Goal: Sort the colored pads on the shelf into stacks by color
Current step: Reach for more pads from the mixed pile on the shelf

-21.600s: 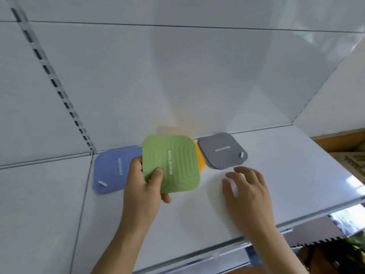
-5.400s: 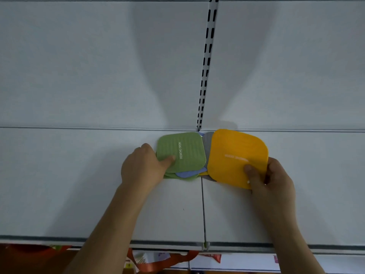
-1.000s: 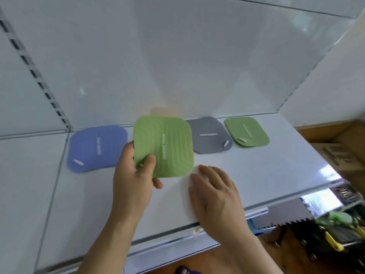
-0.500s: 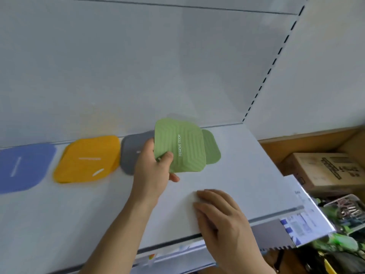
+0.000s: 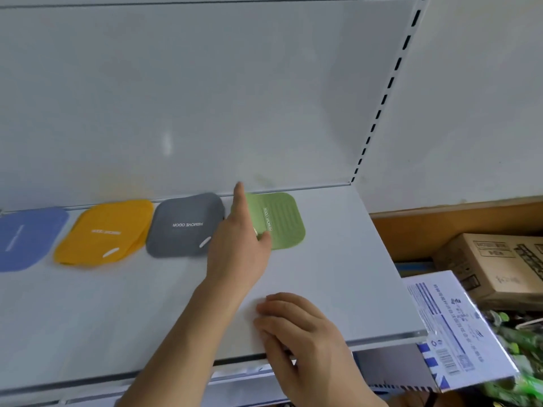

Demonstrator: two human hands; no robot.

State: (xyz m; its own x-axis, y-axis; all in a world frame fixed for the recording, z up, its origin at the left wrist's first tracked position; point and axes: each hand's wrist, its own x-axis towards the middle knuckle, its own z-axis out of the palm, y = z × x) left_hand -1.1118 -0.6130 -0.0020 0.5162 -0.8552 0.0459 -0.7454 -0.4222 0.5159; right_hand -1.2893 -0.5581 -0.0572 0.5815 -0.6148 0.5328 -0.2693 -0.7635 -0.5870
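Lowered from mid-air since half a second ago, the ribbed green pad (image 5: 277, 220) now lies flat at the right end of the row on the white shelf (image 5: 338, 274). Left hand (image 5: 238, 245) rests on its left edge, grip spread, forefinger extended, thumb touching. Right hand (image 5: 299, 327) lies flat near the shelf's front. Leftward sit smooth rounded-square gray pad (image 5: 185, 226), yellow pads (image 5: 105, 232), blue pad (image 5: 26, 237).

You face a white metal back panel (image 5: 205, 98) with a black-slotted upright rail (image 5: 385, 92) at its right edge. Beyond it stands a plain white wall (image 5: 476, 113), a brown wooden ledge (image 5: 440, 218) and a brown cardboard box (image 5: 493, 265).
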